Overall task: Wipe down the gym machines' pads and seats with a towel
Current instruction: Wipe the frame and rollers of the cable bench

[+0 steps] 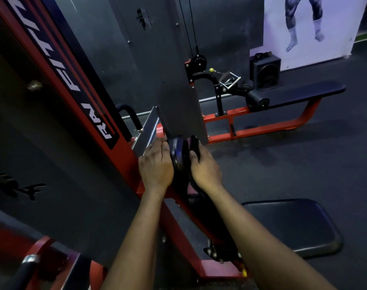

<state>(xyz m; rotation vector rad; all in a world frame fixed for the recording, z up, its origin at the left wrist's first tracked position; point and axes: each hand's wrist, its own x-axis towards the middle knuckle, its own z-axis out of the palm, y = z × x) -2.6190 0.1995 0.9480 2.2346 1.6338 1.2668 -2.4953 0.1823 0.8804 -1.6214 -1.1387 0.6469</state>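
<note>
— Where are the hands?
— On either side of an upright black pad (179, 158). The left hand (155, 164) lies flat on its left face, with the fingers straight and close together.
— And the right hand (205, 167)?
— Its fingers curl over a dark towel (194, 144) with a pinkish edge, held against the pad's right face.
— And the seat (293, 225)?
— Right of the right forearm, nearer than the hand. A long bench (304, 92) lies well beyond both hands.
</note>
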